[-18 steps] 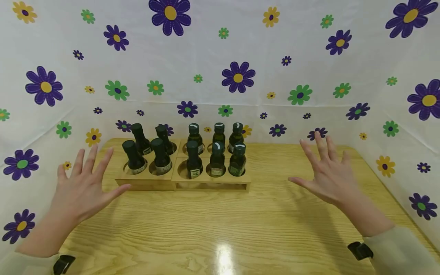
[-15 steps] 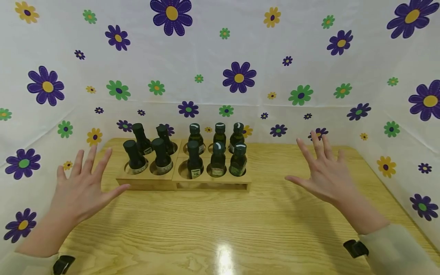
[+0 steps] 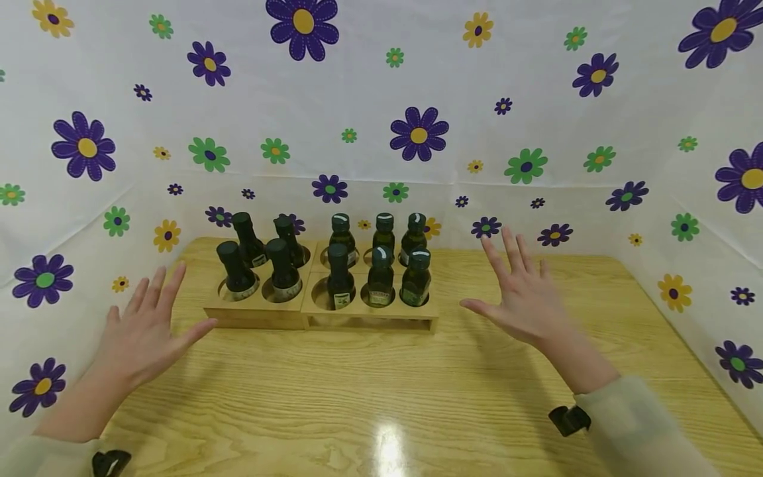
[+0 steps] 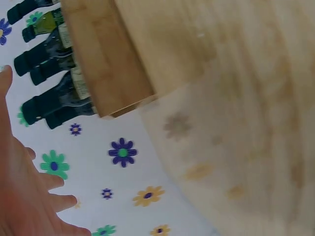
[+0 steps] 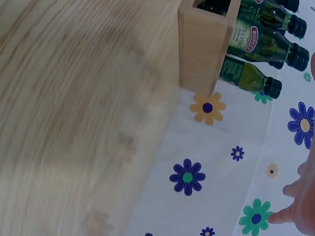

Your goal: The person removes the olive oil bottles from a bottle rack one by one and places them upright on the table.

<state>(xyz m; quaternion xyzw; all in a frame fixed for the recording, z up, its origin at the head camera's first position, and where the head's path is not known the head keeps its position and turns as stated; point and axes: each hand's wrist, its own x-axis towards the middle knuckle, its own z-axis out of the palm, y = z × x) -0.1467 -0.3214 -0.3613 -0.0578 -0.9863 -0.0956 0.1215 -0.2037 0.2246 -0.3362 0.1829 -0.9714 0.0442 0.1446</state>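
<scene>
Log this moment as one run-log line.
left hand: open, above table, left of bottle rack | right hand: open, right of rack, holding nothing | bottles: all seated in rack

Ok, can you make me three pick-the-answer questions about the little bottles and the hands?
1. Where do the bottles stand?
A. in holes of the wooden racks
B. flat on the table
C. in a hand

2. How many bottles are there?
A. six
B. ten
C. fourteen

3. What are the left hand and the right hand doing?
A. gripping bottles
B. making fists
C. held open, holding nothing

Answers:
1 A, each bottle sits in a round hole in the rack tops.
2 B, four on the left rack and six on the right one.
3 C, the fingers are spread on both sides of the racks and touch no bottle.
</scene>
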